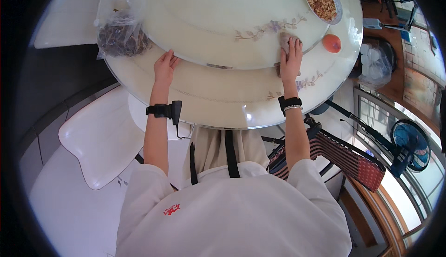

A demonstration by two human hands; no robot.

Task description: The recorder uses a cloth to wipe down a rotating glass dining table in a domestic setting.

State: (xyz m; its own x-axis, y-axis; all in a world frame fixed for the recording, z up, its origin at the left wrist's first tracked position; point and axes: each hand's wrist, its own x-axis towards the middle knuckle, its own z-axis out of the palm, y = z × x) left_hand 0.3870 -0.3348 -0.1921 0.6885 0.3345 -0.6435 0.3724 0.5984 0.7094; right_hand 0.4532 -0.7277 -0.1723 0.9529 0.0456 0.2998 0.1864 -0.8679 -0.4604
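Note:
A round cream turntable (209,29) with a flower pattern sits on a larger round table (213,103). My left hand (165,66) is at the turntable's near left edge, its fingers around the rim. On the right, my right hand (291,61) presses a crumpled greyish-brown cloth (284,37) against the turntable near its edge. The fingers lie over the cloth, and part of it is hidden beneath the hand. To the right of that hand, a reddish-orange round fruit (331,43) rests on the table.
An oval dish of chopped nuts (321,2) stands at the far right. Clear plastic bags with dark contents (123,38) lie at the left. White chairs (104,136) flank the table on the left. A blue fan (410,145) and a striped folding chair (344,152) are at the right.

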